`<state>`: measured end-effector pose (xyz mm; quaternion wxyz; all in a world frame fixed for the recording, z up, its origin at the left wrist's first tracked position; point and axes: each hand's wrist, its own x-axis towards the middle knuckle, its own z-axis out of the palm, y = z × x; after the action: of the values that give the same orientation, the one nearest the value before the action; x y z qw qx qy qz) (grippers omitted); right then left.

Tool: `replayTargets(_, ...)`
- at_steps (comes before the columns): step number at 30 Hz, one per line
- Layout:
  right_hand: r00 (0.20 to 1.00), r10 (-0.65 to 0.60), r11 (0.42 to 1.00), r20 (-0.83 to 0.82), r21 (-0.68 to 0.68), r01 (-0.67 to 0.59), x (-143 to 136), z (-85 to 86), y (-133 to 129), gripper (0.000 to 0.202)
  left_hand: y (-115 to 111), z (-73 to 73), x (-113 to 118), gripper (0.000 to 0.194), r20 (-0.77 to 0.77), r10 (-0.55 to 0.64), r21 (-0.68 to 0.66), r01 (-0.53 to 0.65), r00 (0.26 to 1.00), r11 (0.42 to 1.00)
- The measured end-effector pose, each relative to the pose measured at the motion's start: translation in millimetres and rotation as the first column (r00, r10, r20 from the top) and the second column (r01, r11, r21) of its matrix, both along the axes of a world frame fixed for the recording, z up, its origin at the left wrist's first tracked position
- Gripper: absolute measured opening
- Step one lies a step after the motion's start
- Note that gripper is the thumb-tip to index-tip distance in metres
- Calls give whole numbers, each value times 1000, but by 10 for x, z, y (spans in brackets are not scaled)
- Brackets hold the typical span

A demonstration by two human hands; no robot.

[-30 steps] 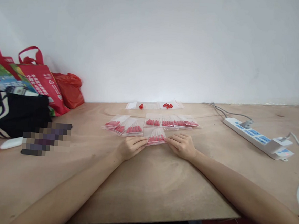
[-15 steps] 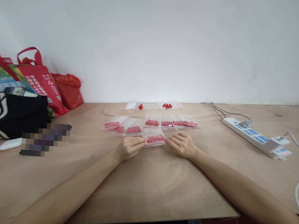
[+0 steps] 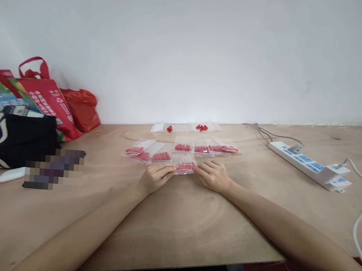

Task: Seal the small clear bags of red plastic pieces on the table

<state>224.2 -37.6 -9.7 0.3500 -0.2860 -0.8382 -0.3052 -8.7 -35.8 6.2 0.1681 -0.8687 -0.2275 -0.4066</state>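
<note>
Your left hand (image 3: 155, 178) and right hand (image 3: 214, 176) hold opposite lower corners of a clear bag (image 3: 184, 157) below frame centre. At right, a power strip (image 3: 305, 164) lies on the desk (image 3: 192, 232).

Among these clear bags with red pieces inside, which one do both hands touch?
The front bag: the left hand and the right hand touch its near corners. The other bags lie farther back, none between both hands.
</note>
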Motion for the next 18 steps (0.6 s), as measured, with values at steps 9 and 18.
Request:
replayTargets(9, 999, 27, 999, -17, 41, -26, 36, -3, 14, 15, -10, 51, -34, 13, -61, -55, 67, 59, 997, 996)
replayTargets(18, 999, 36, 998, -24, 52, -34, -247, 72, -79, 12, 0, 38, 29, 13, -91, -94, 86, 102, 991, 991)
